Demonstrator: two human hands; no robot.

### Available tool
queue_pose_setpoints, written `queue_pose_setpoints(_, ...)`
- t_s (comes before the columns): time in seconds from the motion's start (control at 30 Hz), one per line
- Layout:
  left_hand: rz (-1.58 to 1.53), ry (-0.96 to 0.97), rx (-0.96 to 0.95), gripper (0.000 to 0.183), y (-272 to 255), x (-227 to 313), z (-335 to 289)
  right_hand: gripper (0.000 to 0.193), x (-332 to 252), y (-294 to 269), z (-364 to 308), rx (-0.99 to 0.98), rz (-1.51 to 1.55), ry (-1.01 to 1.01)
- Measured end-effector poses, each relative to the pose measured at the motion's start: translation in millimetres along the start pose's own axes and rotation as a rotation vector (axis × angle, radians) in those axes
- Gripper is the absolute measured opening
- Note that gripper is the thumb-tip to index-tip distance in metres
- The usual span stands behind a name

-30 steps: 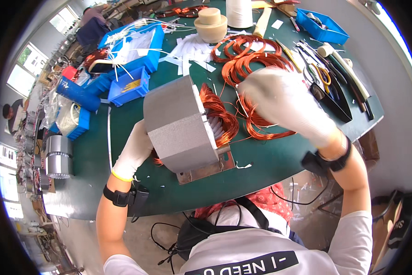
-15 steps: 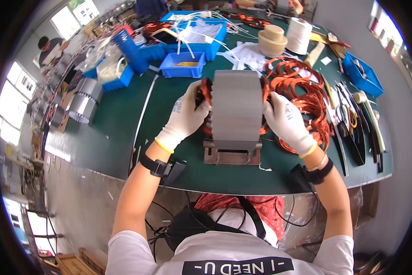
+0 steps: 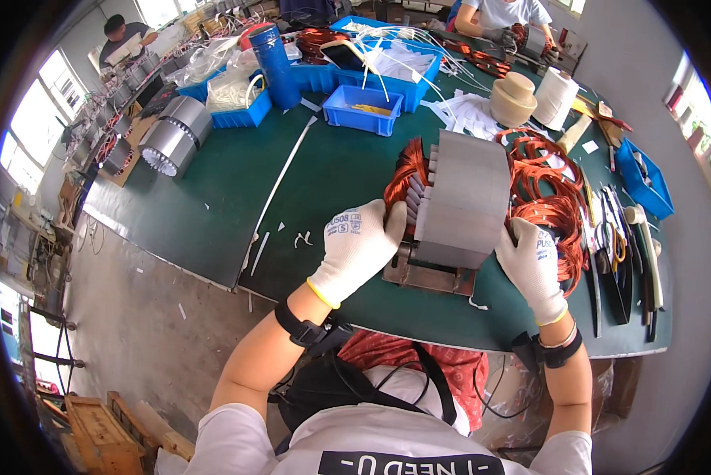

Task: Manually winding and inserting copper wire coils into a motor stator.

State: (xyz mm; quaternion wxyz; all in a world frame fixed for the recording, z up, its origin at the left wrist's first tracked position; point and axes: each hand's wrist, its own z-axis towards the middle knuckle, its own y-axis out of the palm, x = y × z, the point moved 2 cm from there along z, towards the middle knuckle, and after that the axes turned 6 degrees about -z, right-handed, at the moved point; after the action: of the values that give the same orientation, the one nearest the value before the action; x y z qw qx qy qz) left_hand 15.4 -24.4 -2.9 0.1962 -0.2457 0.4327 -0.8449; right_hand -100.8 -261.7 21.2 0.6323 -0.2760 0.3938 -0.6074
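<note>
A grey motor stator core point(image 3: 466, 198) stands on a rusty metal stand point(image 3: 428, 277) before me. Reddish copper coil ends point(image 3: 408, 176) bulge from its left face, beside pale slot liners. My left hand point(image 3: 362, 244), in a white glove, is closed on the lower part of these windings, thumb beside the slots. At the core's right edge my right hand point(image 3: 534, 265), gloved too, has its fingers curled on copper wire; the core partly hides the fingertips. Loose loops of copper wire point(image 3: 557, 214) lie to the right.
Scissors point(image 3: 618, 245) and other long tools lie at the right, near a blue bin point(image 3: 644, 180). Behind stand a white thread spool point(image 3: 556, 99), tan tape rolls point(image 3: 514, 99), a blue tray point(image 3: 362, 111) and a blue cylinder point(image 3: 275, 67). Another stator point(image 3: 175, 134) stands left. Co-workers sit farther off.
My view has shifted left, showing more of the core's left face and its windings. Both hands have slid lower along the core's sides.
</note>
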Motion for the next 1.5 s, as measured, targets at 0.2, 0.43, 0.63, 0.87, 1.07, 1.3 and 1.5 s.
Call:
queue_pose_setpoints(0.2,-0.340,-0.232,0.086,0.017,-5,-8,9,0.042,2,-3,14,-0.187,0.166,0.240)
queue_pose_setpoints(0.43,0.047,0.053,0.370,0.035,1,-15,25,0.024,4,14,11,0.197,-0.133,-0.098)
queue_pose_setpoints(0.63,0.092,-0.078,0.190,0.029,2,-8,33,0.010,3,18,6,0.162,-0.140,-0.085)
queue_pose_setpoints(0.87,0.201,0.307,0.132,0.028,-3,-6,-1,0.021,-5,10,-9,0.086,-0.621,-0.437)
queue_pose_setpoints(1.07,0.227,0.401,0.003,0.025,8,-14,4,0.010,-21,7,-7,0.083,-0.877,-0.408)
queue_pose_setpoints(1.3,-0.467,-0.139,0.103,0.019,-10,-42,25,0.015,22,-23,23,-0.024,0.138,0.017)
queue_pose_setpoints(1.5,-1.389,-0.581,0.179,0.049,14,-24,87,0.041,9,58,69,0.287,1.073,0.581)
